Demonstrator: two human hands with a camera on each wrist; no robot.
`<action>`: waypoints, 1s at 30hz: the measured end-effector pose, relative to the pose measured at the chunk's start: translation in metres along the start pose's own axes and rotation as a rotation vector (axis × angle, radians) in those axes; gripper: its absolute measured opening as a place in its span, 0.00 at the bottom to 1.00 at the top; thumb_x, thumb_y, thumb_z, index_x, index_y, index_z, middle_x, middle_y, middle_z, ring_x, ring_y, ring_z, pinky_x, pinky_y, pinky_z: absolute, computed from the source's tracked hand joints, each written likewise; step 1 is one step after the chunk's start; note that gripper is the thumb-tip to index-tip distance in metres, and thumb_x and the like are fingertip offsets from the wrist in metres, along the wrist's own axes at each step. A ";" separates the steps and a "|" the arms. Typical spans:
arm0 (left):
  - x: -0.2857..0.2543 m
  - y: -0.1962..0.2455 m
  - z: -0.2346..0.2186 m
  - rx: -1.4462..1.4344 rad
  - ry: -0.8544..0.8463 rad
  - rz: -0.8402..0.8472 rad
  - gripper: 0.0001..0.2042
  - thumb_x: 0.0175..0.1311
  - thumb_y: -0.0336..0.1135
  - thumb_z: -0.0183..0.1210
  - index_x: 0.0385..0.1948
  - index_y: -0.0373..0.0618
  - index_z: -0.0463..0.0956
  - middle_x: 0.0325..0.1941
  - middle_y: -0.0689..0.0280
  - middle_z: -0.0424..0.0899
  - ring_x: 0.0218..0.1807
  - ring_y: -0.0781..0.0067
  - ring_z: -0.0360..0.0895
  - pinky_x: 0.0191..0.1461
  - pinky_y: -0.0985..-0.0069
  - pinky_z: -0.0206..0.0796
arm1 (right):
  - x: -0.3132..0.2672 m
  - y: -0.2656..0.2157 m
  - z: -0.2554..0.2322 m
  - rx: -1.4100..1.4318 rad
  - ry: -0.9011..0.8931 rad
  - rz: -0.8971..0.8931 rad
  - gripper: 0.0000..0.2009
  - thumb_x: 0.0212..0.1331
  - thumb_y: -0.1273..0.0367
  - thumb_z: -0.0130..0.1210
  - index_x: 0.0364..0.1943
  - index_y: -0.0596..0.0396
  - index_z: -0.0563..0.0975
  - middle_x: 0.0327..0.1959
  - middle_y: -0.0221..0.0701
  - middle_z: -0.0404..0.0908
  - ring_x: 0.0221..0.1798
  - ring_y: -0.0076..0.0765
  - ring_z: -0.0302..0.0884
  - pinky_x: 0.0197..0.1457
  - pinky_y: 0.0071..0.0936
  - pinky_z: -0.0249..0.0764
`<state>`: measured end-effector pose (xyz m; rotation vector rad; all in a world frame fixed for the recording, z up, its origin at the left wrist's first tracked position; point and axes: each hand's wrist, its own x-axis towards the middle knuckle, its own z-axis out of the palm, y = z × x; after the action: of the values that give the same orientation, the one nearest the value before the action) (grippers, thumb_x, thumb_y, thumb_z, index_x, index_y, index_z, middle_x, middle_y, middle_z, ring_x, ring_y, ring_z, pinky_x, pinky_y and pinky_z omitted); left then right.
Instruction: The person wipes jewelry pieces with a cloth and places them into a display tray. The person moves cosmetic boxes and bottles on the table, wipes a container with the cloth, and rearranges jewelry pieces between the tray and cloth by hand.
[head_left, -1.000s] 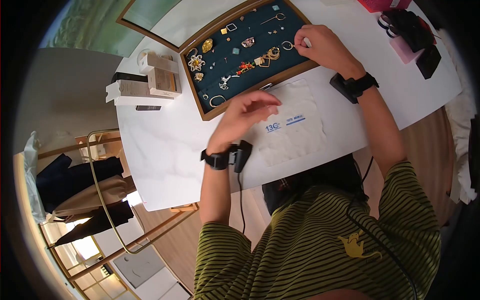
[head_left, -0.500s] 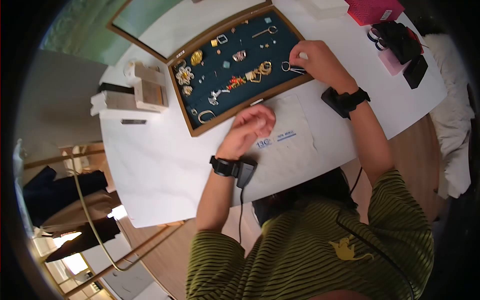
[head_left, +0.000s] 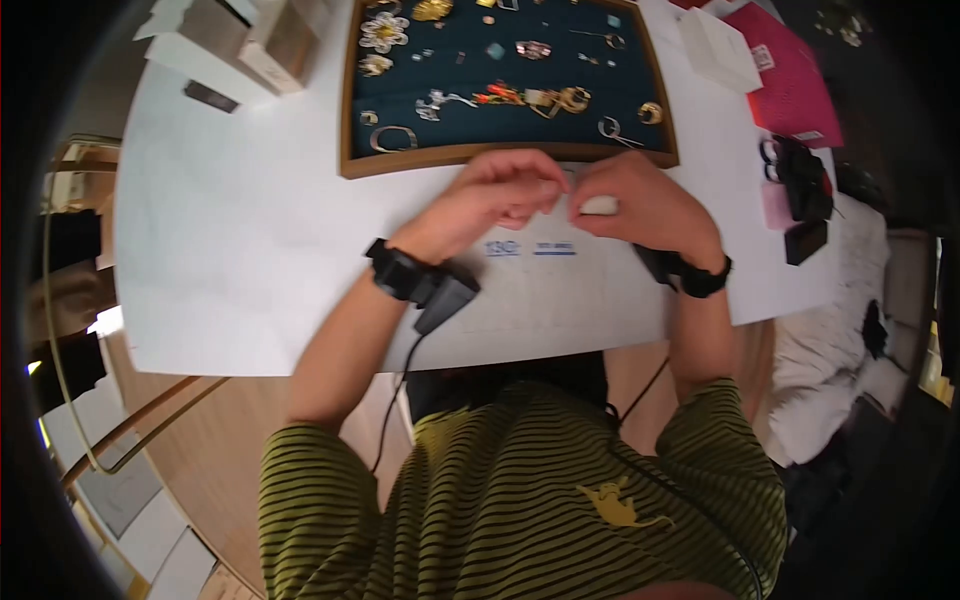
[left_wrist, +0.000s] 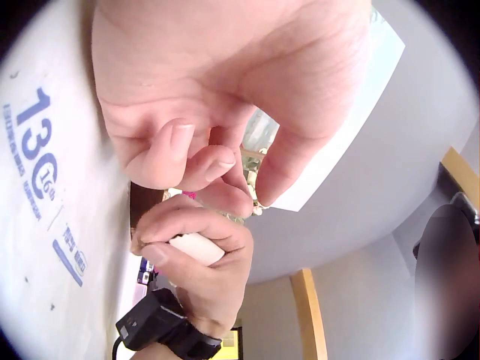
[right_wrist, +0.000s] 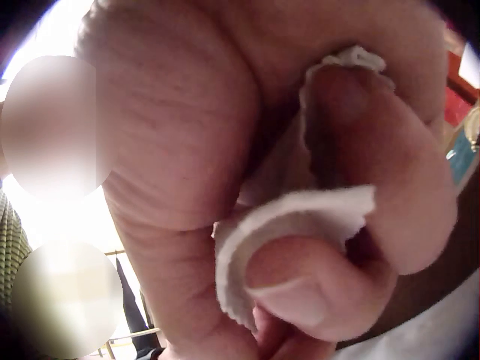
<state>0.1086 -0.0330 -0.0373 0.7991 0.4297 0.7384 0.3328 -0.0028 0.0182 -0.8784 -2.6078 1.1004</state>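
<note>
My right hand (head_left: 650, 205) grips a small folded piece of white cloth (right_wrist: 292, 210). The right wrist view shows its frayed edges poking out around the curled fingers. My left hand (head_left: 500, 198) is just left of it, fingertips close to the right hand's. In the left wrist view its thumb and forefinger nearly meet, and small pale gold bits (left_wrist: 256, 176) show in that gap; I cannot tell whether they are held. Under both hands lies a white sheet (head_left: 515, 300) with blue print. Beyond is a wooden jewelry case (head_left: 430, 159) with a dark green lining.
Several pieces lie in the case, among them a flower brooch (head_left: 383, 32), a bangle (head_left: 393, 139) and a gold ring (head_left: 651, 112). Cartons (head_left: 275, 50) stand at the back left. A pink box (head_left: 790, 85), a white box (head_left: 720, 50) and a black pouch (head_left: 803, 180) are at the right.
My right hand has come from the case's right end back over its front edge, beside the left hand. The gold ring at that end now shows. The head view has shifted and turned.
</note>
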 end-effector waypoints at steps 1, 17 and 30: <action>0.000 0.000 -0.002 -0.005 -0.019 -0.005 0.07 0.68 0.32 0.54 0.42 0.40 0.75 0.25 0.75 0.67 0.25 0.88 0.57 0.27 0.86 0.48 | 0.003 -0.002 0.004 -0.040 -0.027 0.057 0.06 0.46 0.71 0.60 0.25 0.60 0.81 0.26 0.41 0.80 0.32 0.49 0.78 0.40 0.37 0.73; 0.000 0.001 0.001 0.025 0.042 -0.030 0.06 0.67 0.31 0.55 0.40 0.39 0.75 0.25 0.76 0.65 0.25 0.88 0.55 0.27 0.86 0.47 | -0.001 0.034 -0.012 -0.343 0.636 0.394 0.07 0.48 0.69 0.65 0.30 0.56 0.83 0.32 0.38 0.83 0.35 0.47 0.80 0.38 0.37 0.73; 0.000 -0.001 0.000 -0.039 0.066 -0.016 0.07 0.66 0.33 0.57 0.40 0.41 0.77 0.29 0.71 0.74 0.24 0.90 0.58 0.26 0.88 0.50 | 0.006 0.032 -0.015 -0.261 0.664 0.502 0.07 0.49 0.68 0.64 0.28 0.57 0.83 0.28 0.38 0.84 0.30 0.45 0.80 0.38 0.34 0.74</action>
<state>0.1091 -0.0334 -0.0385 0.7358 0.4796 0.7582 0.3480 0.0276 0.0064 -1.6764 -2.0323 0.4143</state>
